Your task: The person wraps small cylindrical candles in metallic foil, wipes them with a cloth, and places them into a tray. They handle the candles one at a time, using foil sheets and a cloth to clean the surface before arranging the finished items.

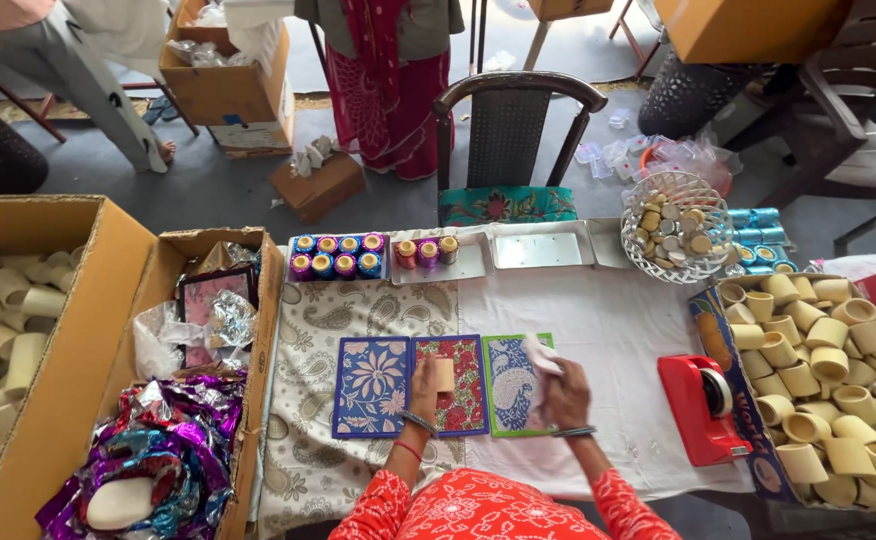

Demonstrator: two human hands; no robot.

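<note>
Near the worktop's front edge lie three patterned boards. The left hand (pixel 428 385) rests on the red floral board (pixel 455 385), seemingly curled round a small cream tube (pixel 444 374). The right hand (pixel 562 392) grips a white cloth (pixel 538 362) against the green-edged board (pixel 514 384). The blue board (pixel 371 386) lies untouched at the left.

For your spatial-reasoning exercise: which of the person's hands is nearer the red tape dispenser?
Right. The right hand, holding a white cloth, lies closest to the red tape dispenser; the left hand rests farther away on the red panel.
</note>
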